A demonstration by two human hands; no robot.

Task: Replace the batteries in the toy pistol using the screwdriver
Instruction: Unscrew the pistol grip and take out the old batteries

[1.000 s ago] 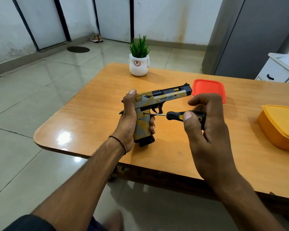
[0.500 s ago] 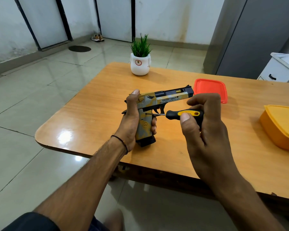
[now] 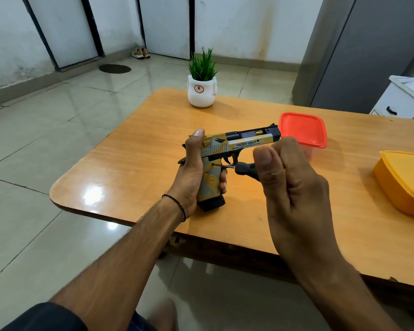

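Observation:
A yellow, grey and black toy pistol [image 3: 239,144] stands upright on the wooden table [image 3: 139,163], barrel pointing right. My left hand [image 3: 191,173] is wrapped around its grip, thumb up along the back of the slide. My right hand [image 3: 294,187] holds a black-handled screwdriver [image 3: 245,168] horizontally. The thin shaft points left and its tip touches the top of the grip, just behind the trigger. My right fingers hide most of the handle.
A clear box with a red lid [image 3: 302,130] sits just behind the barrel. An orange lidded container [image 3: 402,180] lies at the right edge. A white pot with a green plant [image 3: 202,90] stands at the table's far side. The table's near edge runs under my forearms.
My right hand has turned on the screwdriver: the yellow stripe on the handle is no longer visible and the thumb now stands up in front of it. The pistol and left hand stay put.

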